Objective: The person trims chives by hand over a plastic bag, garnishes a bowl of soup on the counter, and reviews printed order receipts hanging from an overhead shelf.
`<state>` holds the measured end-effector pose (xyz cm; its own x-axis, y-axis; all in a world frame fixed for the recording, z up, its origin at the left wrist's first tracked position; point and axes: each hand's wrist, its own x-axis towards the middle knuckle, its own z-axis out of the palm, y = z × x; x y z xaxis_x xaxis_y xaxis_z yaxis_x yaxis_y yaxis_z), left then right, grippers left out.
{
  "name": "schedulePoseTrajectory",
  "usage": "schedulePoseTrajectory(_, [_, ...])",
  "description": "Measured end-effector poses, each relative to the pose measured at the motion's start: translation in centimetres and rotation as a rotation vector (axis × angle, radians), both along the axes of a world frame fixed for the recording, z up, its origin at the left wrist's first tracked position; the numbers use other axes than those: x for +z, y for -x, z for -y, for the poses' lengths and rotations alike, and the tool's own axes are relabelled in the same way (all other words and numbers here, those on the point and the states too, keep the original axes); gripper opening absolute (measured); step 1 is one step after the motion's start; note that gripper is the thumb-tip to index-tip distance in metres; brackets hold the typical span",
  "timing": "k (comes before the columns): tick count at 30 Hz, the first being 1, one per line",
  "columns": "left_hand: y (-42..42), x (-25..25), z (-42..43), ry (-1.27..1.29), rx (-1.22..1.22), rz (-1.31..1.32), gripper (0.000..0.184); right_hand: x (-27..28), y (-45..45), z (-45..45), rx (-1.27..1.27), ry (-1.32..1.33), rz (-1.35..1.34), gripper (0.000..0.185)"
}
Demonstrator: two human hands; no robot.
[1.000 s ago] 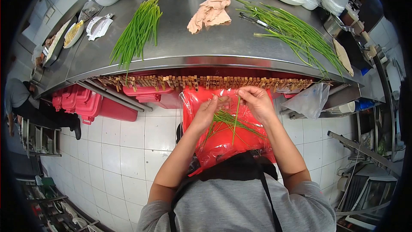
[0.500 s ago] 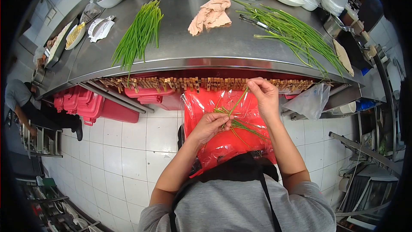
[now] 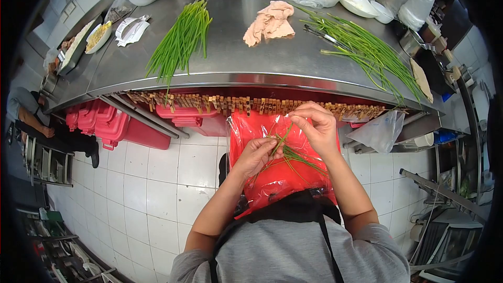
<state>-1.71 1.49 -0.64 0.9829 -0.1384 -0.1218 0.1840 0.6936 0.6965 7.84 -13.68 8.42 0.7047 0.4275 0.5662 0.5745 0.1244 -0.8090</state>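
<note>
Several long green chives (image 3: 299, 158) are gripped between the closed thumb and fingers of my left hand (image 3: 254, 156), their thin ends trailing to the right. Close by, up and to the right, my right hand (image 3: 316, 128) pinches the upper end of one stalk. Both hands are over a shiny red plastic bag (image 3: 272, 184) that lies across my lap. On the steel counter, a bundle of chives (image 3: 184, 36) lies left of centre. A looser pile of chives (image 3: 361, 47) spreads out on the right.
The steel counter (image 3: 222, 55) has a row of clothespins (image 3: 238, 105) along its underside. A crumpled pink cloth (image 3: 270, 22) and a pen (image 3: 329, 38) lie on top. Pink lidded bins (image 3: 112, 126) stand underneath. A clear bag (image 3: 380, 132) hangs at right. Another person (image 3: 39, 120) is at far left.
My right hand has come down and left, nearer my left hand, and less of the pinched stalk shows between them. The view has shifted slightly. The person at left has moved an arm.
</note>
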Motion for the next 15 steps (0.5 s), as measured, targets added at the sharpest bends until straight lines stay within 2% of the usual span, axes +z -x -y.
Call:
schedulePoseTrajectory(5, [0.3,-0.7,-1.0,-0.049,0.006,0.051,0.013,0.0,0.3,-1.3,0.01,0.018,0.014,0.006])
schedulePoseTrajectory(12, [0.2,-1.1,-2.3,0.293,0.147,-0.073,0.016,1.9,1.2,-5.0,0.095,-0.046,0.001,0.005])
schedulePoseTrajectory(15, [1.1,-2.9,-2.3,0.159,0.152,-0.105,0.019,5.3,-0.2,-7.6,0.088,-0.067,0.073,0.005])
